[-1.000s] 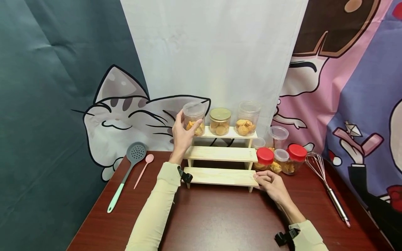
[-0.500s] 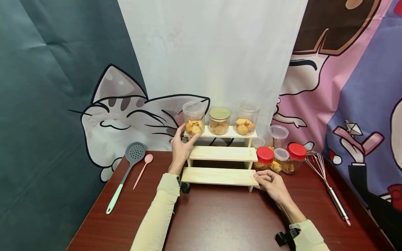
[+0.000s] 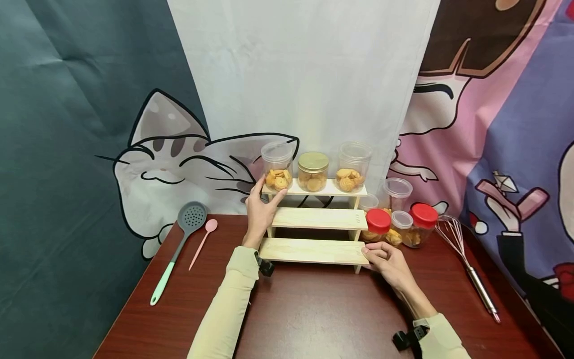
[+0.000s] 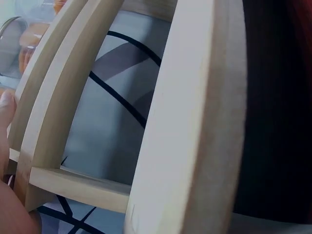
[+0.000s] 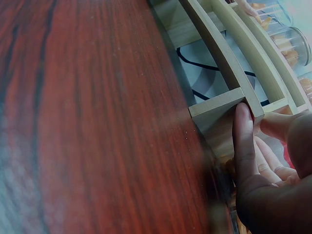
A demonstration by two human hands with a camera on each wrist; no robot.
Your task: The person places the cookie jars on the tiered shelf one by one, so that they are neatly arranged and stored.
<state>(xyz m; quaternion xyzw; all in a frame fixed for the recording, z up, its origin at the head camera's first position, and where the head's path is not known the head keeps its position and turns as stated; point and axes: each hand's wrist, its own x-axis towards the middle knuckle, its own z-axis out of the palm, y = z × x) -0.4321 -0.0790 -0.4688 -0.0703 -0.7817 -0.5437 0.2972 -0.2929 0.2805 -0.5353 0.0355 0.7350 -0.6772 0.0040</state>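
A three-tier wooden display rack [image 3: 318, 250] stands on the table. My left hand [image 3: 260, 214] grips the left end of its top tier, thumb at the front edge, just below a clear jar of cookies [image 3: 278, 175]. In the left wrist view, part of that hand [image 4: 12, 204] shows beside the upper tiers. With thumb and fingers, my right hand [image 3: 391, 267] pinches the right end of the bottom tier; the right wrist view has its thumb [image 5: 243, 131] against the end support. A gold-lidded jar [image 3: 313, 172] and another clear jar [image 3: 353, 169] share the top tier.
Several jars stand right of the rack, including red-lidded jars [image 3: 378, 222] and a tall clear one [image 3: 397, 192]. A whisk [image 3: 471, 274] lies at the far right. On the left lie a slotted skimmer [image 3: 179, 249] and a small pink spoon [image 3: 204, 244]. A printed curtain [image 3: 305, 75] hangs behind.
My left hand has let go of the left clear jar and slid down to the top tier's end. The rack's left end has shifted slightly. My right hand has stayed at the bottom tier.
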